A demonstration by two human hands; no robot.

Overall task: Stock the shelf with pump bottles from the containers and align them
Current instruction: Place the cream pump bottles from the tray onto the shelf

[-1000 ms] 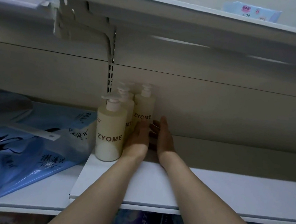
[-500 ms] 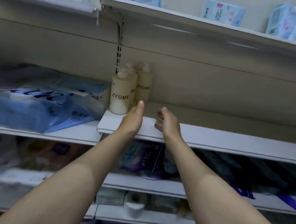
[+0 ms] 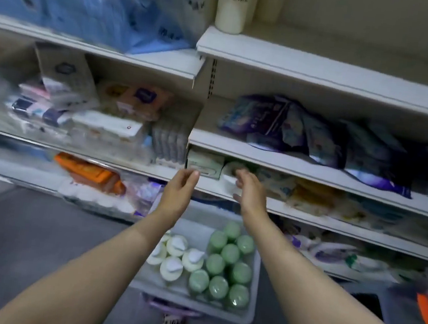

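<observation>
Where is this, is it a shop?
Probably yes, a shop aisle. Tiered white shelves hold packaged goods, cream ZYOME bottles stand on the top one, and a grey bin of pump bottles waits on the floor for stocking.

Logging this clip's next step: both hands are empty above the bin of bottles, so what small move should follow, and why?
Probably lower the left hand into the grey plastic bin and grip one cream pump bottle. Both it and the right hand hold nothing, and the cream ZYOME bottles on the white shelf match those.
</observation>
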